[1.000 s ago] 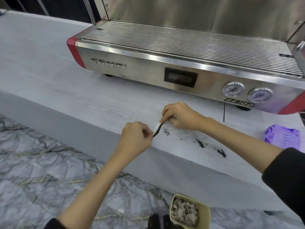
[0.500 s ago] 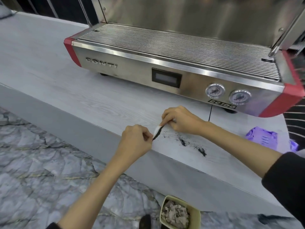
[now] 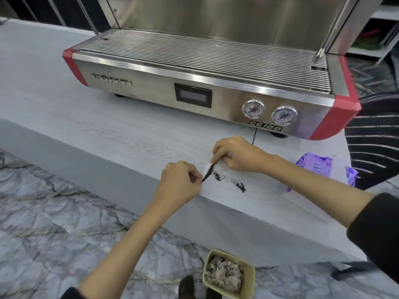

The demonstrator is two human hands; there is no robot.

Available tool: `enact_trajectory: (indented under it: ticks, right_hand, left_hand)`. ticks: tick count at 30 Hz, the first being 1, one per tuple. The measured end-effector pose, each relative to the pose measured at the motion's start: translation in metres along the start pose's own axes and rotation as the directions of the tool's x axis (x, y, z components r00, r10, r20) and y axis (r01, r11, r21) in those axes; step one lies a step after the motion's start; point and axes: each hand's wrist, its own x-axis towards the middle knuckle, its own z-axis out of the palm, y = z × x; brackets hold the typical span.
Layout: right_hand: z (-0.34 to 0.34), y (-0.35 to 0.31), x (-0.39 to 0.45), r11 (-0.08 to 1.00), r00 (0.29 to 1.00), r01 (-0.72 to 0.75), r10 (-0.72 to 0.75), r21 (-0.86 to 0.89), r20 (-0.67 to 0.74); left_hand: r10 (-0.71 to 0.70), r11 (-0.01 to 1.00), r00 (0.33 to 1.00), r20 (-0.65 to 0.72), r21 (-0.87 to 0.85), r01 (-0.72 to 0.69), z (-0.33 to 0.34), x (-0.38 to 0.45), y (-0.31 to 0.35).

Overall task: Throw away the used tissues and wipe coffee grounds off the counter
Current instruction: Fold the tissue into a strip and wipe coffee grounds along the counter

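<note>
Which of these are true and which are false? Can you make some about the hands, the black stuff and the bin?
1. Both hands, left hand and right hand, pinch one tissue. True.
2. The counter is all clean. False: coffee grounds lie beside the tissue.
3. The bin on the floor is empty. False: crumpled tissues fill it.
4. A purple packet lies on the counter. True.
</note>
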Motion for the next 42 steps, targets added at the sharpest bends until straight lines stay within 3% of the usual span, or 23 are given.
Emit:
enact_trajectory:
  ticks: [8, 28, 42]
  right_hand:
    - [-0.011, 0.002, -0.022, 0.997, 0.997, -0.069, 0.07, -0.032, 0.028]
    - [-0.001, -0.011, -0.067, 0.946, 0.948, -0.311, 0.302, -0.088, -0.104]
    - [0.014, -0.033, -0.094, 0.939, 0.923, -0.342, 0.327, -0.043, -0.203]
  left_hand:
    - [0.074, 0.997, 0.996, 0.052, -0.015, -0.073, 0.009, 0.001, 0.013]
    - [0.211, 0.977, 0.932, 0.294, -0.027, -0.213, 0.002, 0.028, 0.021]
    - [0.31, 0.949, 0.87, 0.383, -0.07, -0.308, -0.006, 0.033, 0.019]
